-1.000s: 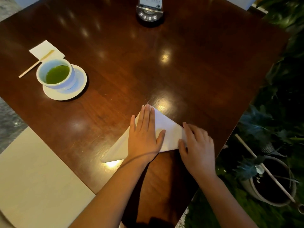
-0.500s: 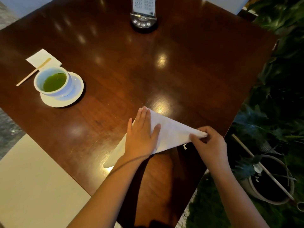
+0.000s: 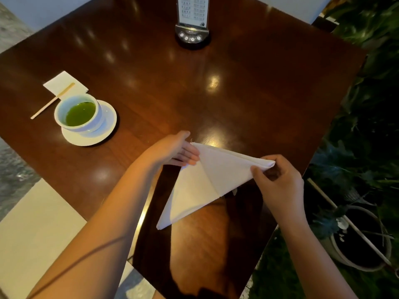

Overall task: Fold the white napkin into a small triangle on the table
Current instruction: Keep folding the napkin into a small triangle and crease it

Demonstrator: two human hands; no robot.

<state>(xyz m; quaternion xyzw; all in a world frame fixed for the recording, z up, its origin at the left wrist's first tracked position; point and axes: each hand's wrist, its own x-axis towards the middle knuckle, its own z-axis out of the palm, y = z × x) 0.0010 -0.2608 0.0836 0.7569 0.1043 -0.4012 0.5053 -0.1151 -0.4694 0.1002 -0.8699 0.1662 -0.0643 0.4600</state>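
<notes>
- While the table is easily the biggest thing here, dark and glossy, the work is all being done at its near edge, where the white napkin is laid out as a big triangle with a crease visible down the middle.
- The right corner of the napkin is pinched between thumb and curled fingers of the right hand and looks lifted slightly off the wood. Best guess: that corner is meant to be carried across to the opposite point so the triangle gets halved.
- To get it neat, the corner should probably be kept taut and low, the points matched before anything is pressed, and the existing crease used as the hinge.
- The left hand is held flat with fingers straight, fingertips touching the napkin's left edge, nothing gripped. It's well placed to pin the cloth so it isn't dragged along.
- A potted plant is seen below the table's right side, dark inside, contents hard to tell.
- A saucer far left carries a cup, filled partway with green liquid, so probably tea.
</notes>
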